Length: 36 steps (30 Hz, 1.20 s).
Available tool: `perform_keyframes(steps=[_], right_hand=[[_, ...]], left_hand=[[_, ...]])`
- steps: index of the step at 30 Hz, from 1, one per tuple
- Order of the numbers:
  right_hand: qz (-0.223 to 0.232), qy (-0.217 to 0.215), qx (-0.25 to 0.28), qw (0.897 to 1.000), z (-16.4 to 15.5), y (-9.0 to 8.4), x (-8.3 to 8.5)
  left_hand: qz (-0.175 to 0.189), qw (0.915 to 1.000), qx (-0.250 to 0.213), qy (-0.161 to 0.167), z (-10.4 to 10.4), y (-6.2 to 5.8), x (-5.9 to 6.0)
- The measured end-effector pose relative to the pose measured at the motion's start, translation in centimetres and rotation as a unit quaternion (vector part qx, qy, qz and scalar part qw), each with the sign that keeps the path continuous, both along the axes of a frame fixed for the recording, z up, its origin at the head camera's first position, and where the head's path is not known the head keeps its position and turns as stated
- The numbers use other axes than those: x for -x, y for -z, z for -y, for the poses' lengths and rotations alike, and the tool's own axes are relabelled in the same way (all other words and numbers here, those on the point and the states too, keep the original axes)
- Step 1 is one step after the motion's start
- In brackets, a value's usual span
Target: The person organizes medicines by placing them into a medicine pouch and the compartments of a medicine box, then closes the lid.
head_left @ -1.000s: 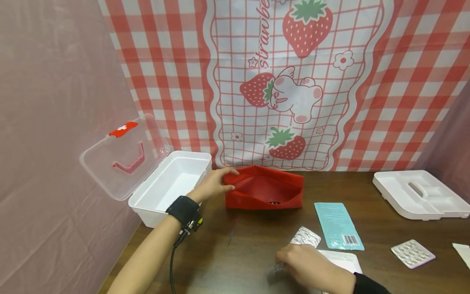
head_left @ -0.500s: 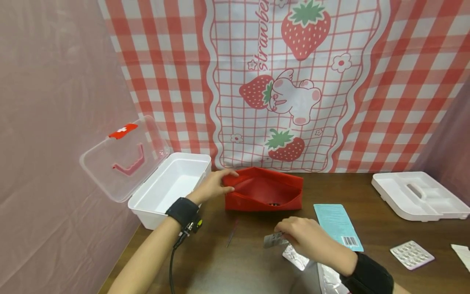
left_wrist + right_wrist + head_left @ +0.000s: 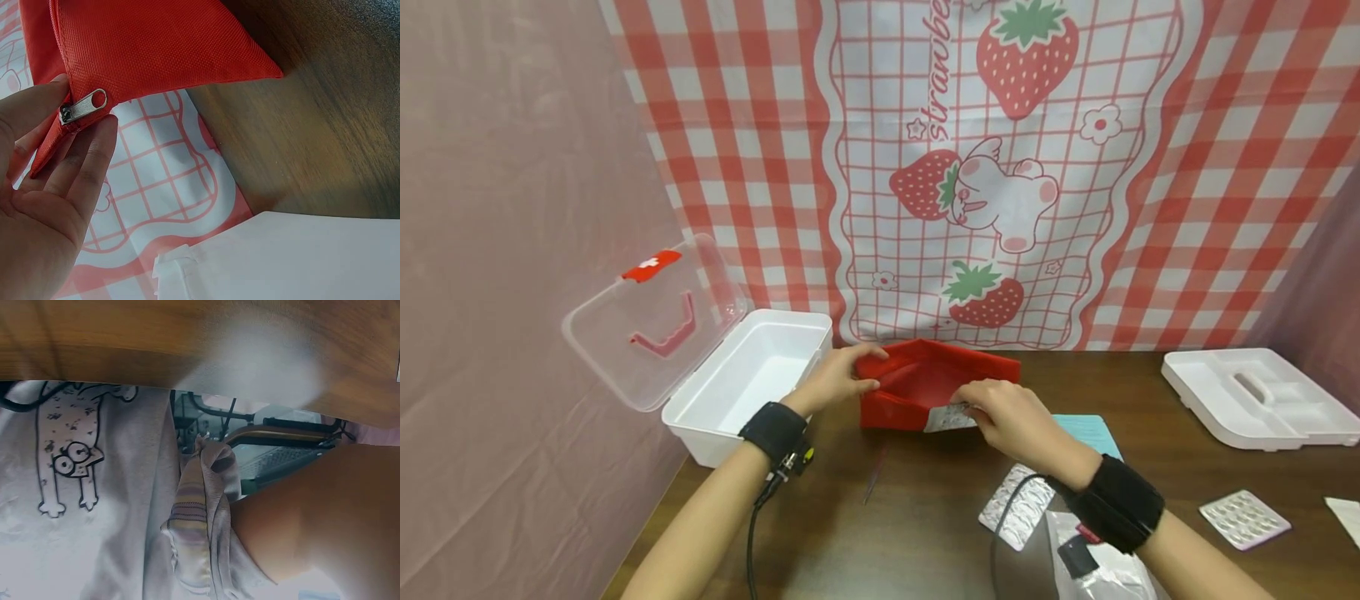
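We work on the dark wooden table (image 3: 925, 517), where the red pouch (image 3: 917, 379) lies open-mouthed at the back, just beside the white box (image 3: 752, 375). To do this step well, we judge that the mouth must be held wide and taut, and that the strip should go in flat over the front lip so its corners don't catch.

Our left hand (image 3: 838, 379) pinches the pouch's end at the zipper pull (image 3: 83, 106), fabric caught between thumb and fingers. Our right hand (image 3: 1003, 412) pinches a silver blister strip (image 3: 949, 417) at the pouch's front edge.

The pouch is coarse-woven red cloth, soft and sagging. The strip is small, foil-bright and thin, slightly curled.
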State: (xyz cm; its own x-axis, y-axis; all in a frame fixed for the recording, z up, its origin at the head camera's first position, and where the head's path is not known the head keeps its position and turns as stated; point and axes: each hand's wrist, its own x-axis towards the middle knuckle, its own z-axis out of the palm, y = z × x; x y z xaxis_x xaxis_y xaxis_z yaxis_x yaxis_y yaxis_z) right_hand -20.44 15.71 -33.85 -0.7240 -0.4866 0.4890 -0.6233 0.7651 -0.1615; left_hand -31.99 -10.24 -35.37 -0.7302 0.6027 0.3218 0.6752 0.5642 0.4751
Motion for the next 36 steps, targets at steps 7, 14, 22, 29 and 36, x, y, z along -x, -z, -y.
perform_keyframes(steps=[7,14,22,29,36], right_hand=[[-0.015,0.041,0.036,0.998,0.4,0.1,2.4],[-0.002,0.075,0.023,0.997,1.1,1.5,4.8],[0.05,0.082,-0.013,0.995,2.1,3.1,6.7],[0.084,0.078,-0.034,0.993,2.3,4.0,7.3],[0.119,0.072,-0.049,0.989,2.4,4.1,7.3]], left_hand=[[0.02,0.9997,0.006,-0.012,0.0,-0.1,0.0],[0.039,0.999,0.008,-0.021,0.0,-0.1,0.0],[0.034,0.9993,0.002,-0.017,0.0,0.1,0.2],[0.04,0.999,0.001,-0.019,0.1,0.1,0.1],[0.036,0.9992,0.001,-0.018,0.1,0.1,0.1]])
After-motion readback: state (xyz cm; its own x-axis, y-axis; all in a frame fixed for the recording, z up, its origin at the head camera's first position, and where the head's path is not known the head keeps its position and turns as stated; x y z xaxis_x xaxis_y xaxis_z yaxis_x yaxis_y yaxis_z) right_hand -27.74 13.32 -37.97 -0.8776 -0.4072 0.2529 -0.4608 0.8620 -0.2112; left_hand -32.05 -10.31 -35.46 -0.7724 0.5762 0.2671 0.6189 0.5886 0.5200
